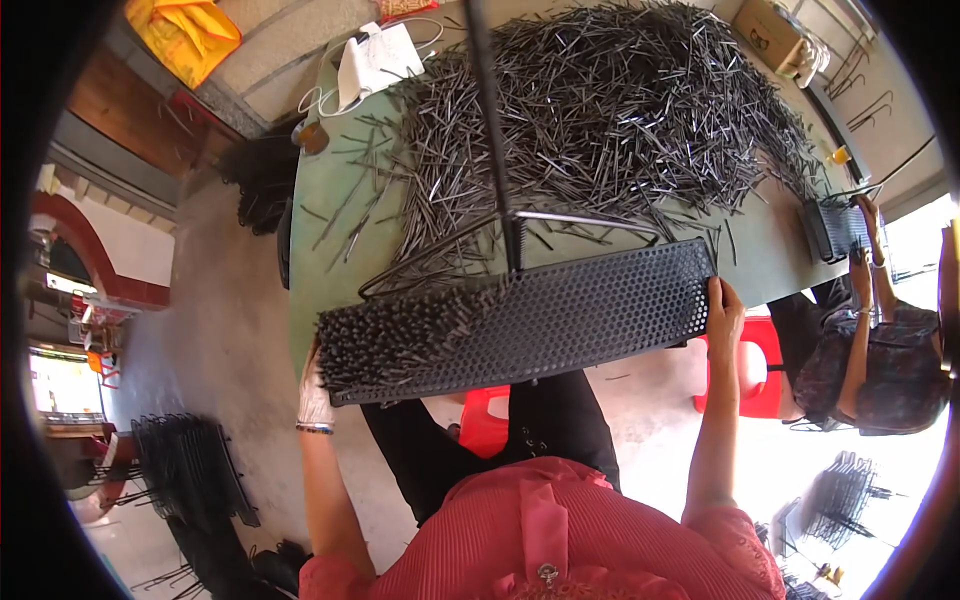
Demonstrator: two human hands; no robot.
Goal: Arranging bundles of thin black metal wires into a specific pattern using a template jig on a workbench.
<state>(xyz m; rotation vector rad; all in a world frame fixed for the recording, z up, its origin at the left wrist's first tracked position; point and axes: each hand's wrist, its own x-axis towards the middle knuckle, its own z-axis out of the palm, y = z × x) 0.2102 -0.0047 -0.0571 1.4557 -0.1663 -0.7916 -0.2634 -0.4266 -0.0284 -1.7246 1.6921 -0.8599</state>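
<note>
A long black perforated tray (600, 305) lies across in front of me, above my lap and against the table's near edge, its right end higher in view. Thin black sticks (405, 340) stand packed in the holes of its left part; the right part shows bare holes. My left hand (317, 395), pale as if gloved, grips the left end, its fingers partly hidden. At the opposite end, my right hand (725, 315) is closed around the edge. Just beyond the tray is a bent black metal frame (590, 222) by an upright rod (487, 110).
A big heap of loose black sticks (600, 110) covers much of the green table (335, 190). A white box-like object (380, 62) with a cable stands at the far left. At right, a co-worker's hands (862, 265) hold another black tray (835, 228). Red stools (760, 365) stand below.
</note>
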